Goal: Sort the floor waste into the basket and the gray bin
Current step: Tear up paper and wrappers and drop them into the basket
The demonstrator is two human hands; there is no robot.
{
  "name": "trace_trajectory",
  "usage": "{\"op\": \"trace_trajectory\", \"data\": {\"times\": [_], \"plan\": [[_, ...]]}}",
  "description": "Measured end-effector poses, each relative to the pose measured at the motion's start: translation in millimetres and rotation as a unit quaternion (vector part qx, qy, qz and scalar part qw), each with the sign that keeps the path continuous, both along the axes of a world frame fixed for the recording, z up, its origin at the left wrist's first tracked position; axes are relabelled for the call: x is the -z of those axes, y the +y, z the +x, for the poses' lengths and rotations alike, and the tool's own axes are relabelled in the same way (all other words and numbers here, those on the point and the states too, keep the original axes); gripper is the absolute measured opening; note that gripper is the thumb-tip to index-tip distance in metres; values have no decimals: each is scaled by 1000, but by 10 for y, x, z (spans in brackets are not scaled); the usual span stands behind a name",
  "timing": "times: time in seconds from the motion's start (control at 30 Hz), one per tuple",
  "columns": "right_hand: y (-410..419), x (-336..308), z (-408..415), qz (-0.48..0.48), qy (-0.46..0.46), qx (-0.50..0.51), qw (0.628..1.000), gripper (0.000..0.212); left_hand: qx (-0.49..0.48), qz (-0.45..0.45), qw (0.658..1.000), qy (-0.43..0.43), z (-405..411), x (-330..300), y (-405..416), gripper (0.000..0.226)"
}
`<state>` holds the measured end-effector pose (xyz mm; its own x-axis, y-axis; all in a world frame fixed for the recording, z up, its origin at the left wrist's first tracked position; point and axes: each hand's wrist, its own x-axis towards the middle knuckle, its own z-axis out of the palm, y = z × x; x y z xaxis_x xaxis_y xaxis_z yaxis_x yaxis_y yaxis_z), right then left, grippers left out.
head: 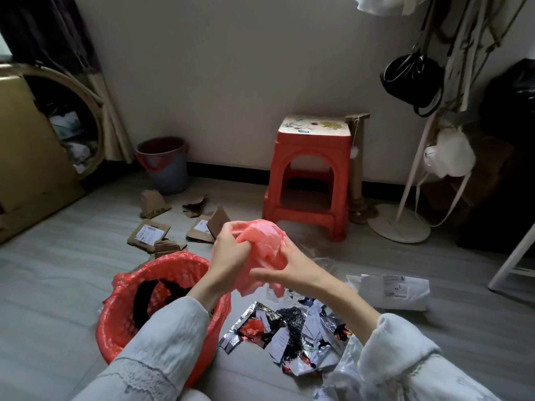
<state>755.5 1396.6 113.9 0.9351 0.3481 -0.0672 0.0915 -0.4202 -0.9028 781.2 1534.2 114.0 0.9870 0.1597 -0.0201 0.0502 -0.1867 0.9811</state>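
Both hands hold 1 crumpled pink plastic bag (265, 247) above the floor: left hand (228, 250) grips its top, right hand (289, 270) pinches its side. Below the left hand, red-lined basket (121, 322), rim partly hidden by the sleeve. Foil and paper scraps (292, 331) lie below the right hand. Gray bin (166, 166) stands far beyond the left hand, cardboard pieces (150, 233) between. Bare floor (58, 279) left of the basket.

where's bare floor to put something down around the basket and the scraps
Bare floor lies left of the red-lined basket, up to the big cardboard box. Another free strip runs right of the white mailer. Crowded: the wrapper pile beside the basket, and the cardboard pieces between it and the gray bin.
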Motion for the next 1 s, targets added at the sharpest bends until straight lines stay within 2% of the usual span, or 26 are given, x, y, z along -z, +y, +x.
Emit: {"op": "trace_trajectory", "data": {"times": [0.1,0.17,0.2,0.27,0.3,0.37,0.4,0.43,0.47,0.53,0.6,0.67,0.73,0.77,0.83,0.9,0.97,1.0], "plan": [[68,97,-4,6,-41,80,996,63,60,-8,998,-11,-34,-61,-137,36],[3,103,39,-9,-62,166,984,41,130,-12,991,-18,-49,-116,-149,45],[-43,84,60,-31,-74,206,975,25,166,17,986,-29,-58,-134,-129,49],[-139,62,94,-47,-101,243,964,8,216,157,959,-91,-54,-105,-74,57],[-174,61,109,-43,-116,252,960,6,221,262,931,-123,-44,-71,-52,61],[-204,56,119,-39,-126,263,956,7,193,459,853,-156,-23,-17,-23,74],[-211,56,116,-31,-128,264,956,8,179,511,828,-145,-16,2,-8,81],[-221,70,126,-15,-126,258,958,8,173,524,825,-123,-12,11,8,86],[-222,46,113,12,-120,244,962,9,178,500,841,-105,-9,22,27,89],[-232,-8,93,88,-91,212,969,16,205,389,894,-88,-20,34,48,95],[-274,-64,63,155,-34,191,969,23,224,272,929,-112,-45,24,33,99],[-339,-104,30,193,25,178,965,23,219,206,942,-150,-62,6,3,91],[-375,-149,-14,217,56,165,960,22,200,188,947,-166,-50,27,-30,80],[-352,-154,-16,209,46,164,963,22,182,182,952,-166,-34,44,-47,74],[-253,-168,-7,156,-30,176,972,26,134,167,964,-161,18,90,-52,59],[-177,-140,10,59,-128,184,973,42,82,166,971,-150,65,164,-9,51],[-180,-109,18,-21,-194,151,969,56,27,210,967,-142,98,222,80,46],[-184,-98,7,-35,-201,133,970,56,0,236,962,-135,103,248,130,44]]}}
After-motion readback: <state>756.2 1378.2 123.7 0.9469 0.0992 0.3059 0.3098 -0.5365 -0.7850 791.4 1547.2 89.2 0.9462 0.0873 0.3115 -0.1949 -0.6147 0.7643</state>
